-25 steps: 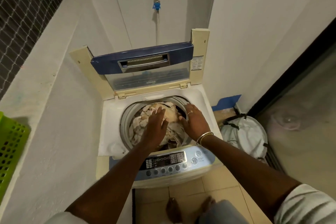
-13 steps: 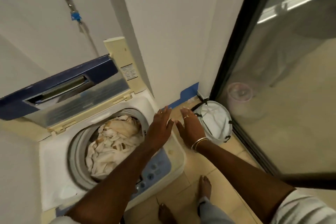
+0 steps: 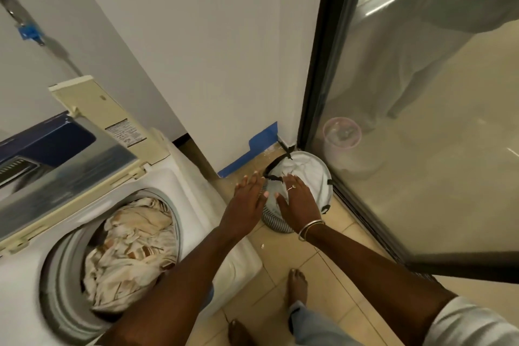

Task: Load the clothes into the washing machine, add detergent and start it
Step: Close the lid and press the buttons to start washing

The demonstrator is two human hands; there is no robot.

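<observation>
The white top-loading washing machine (image 3: 196, 177) stands at the lower left with its blue lid (image 3: 50, 143) raised. Beige and brown clothes (image 3: 132, 250) lie in its drum. On the floor to the right sits a round laundry basket (image 3: 283, 226) with striped sides and black straps, holding white cloth (image 3: 306, 171). My left hand (image 3: 247, 199) and my right hand (image 3: 297, 199) hover side by side over the basket's near rim, fingers spread, holding nothing. A ring and two bangles are on my right hand and wrist.
A white wall with blue tape (image 3: 252, 149) at its foot stands behind the basket. A glass sliding door with a black frame (image 3: 317, 64) fills the right side. My bare feet (image 3: 297, 286) stand on beige floor tiles beside the machine.
Both hands have left the clothes in the drum and swung right to above the laundry basket. The view has turned right with them, pushing the machine to the left edge.
</observation>
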